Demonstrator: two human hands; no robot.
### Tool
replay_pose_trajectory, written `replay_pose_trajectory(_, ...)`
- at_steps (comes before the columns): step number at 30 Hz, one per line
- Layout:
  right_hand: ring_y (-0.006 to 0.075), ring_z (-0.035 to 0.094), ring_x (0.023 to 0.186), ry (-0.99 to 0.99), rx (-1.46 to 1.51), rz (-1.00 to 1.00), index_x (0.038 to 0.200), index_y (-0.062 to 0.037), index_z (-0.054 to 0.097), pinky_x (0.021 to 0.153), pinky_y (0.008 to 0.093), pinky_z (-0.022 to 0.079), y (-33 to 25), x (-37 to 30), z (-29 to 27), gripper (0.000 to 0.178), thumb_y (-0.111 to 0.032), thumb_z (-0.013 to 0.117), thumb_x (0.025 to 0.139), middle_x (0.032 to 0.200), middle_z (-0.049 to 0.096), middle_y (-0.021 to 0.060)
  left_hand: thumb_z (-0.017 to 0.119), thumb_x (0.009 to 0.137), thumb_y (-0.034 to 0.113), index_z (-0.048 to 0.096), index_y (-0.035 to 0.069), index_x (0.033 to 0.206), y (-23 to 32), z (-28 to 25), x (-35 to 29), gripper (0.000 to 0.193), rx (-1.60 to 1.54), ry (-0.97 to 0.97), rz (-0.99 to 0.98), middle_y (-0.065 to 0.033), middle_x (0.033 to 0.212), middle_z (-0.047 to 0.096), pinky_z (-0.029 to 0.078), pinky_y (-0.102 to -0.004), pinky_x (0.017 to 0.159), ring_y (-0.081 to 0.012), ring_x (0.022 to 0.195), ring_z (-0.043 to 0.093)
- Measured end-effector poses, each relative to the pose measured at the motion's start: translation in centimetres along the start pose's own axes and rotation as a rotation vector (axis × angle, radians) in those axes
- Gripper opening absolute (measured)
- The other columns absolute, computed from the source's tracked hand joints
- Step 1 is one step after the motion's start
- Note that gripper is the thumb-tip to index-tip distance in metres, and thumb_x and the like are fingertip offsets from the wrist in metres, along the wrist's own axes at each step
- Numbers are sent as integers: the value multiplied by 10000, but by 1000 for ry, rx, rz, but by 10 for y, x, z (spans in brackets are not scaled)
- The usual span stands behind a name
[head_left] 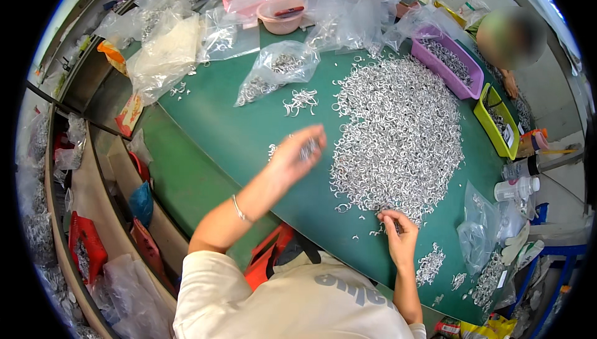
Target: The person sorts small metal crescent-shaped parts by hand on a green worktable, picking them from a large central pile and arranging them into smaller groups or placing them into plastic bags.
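A broad heap of small silver crescent-shaped metal pieces [398, 134] covers the middle of the green table [249, 90]. My left hand [292, 157], slightly blurred, is raised over the table left of the heap, its fingers curled around several of these silver pieces [309, 148]. At the heap's near edge, my right hand [401, 232] has thumb and fingertips pinched together; whatever is between them is too small to make out. Beyond my left hand lies a small loose group of silver pieces [301, 101], and a few more sit partly hidden behind its wrist.
A clear bag of pieces [280, 68] and a pink bowl [281, 19] stand at the far side. A purple basket [448, 62] and a green basket [497, 121] line the right, near another person [510, 37]. Smaller piles [430, 264] and a plastic bottle [517, 188] lie at right.
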State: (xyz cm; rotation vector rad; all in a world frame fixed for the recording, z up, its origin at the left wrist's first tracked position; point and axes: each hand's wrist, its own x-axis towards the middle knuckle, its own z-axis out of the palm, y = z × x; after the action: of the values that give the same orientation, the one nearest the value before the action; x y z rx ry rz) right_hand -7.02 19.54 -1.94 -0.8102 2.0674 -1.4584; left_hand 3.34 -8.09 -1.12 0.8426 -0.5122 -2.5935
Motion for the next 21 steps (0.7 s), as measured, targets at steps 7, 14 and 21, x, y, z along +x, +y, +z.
replay_pose_trajectory(7, 126, 586, 689, 2, -87, -89, 906, 27, 630, 644, 234, 453, -6, -17, 14, 108, 3, 574, 817, 804, 651, 95, 598, 750, 66, 647, 33, 873, 146, 18, 124, 136, 2071, 292, 1135, -145, 846, 639, 520, -380, 644, -273, 778, 643)
replay_pose_trajectory(14, 304, 535, 905, 249, -457, -257, 897, 3, 608, 807, 359, 418, -3, -37, -11, 140, 1, 598, 758, 942, 602, 130, 524, 765, 57, 628, 34, 881, 153, 2, 130, 157, 2654, 494, 850, -178, 982, 587, 507, -410, 741, -335, 979, 560)
replay_pose_trajectory(21, 339, 395, 1175, 276, -710, -208, 1204, 0, 446, 944, 413, 311, 21, -39, -13, 523, -134, 664, 748, 1214, 467, 165, 520, 752, 1, 571, 13, 967, 33, 36, 43, 222, 1994, -253, 1179, -168, 984, 573, 461, -393, 827, -349, 913, 564)
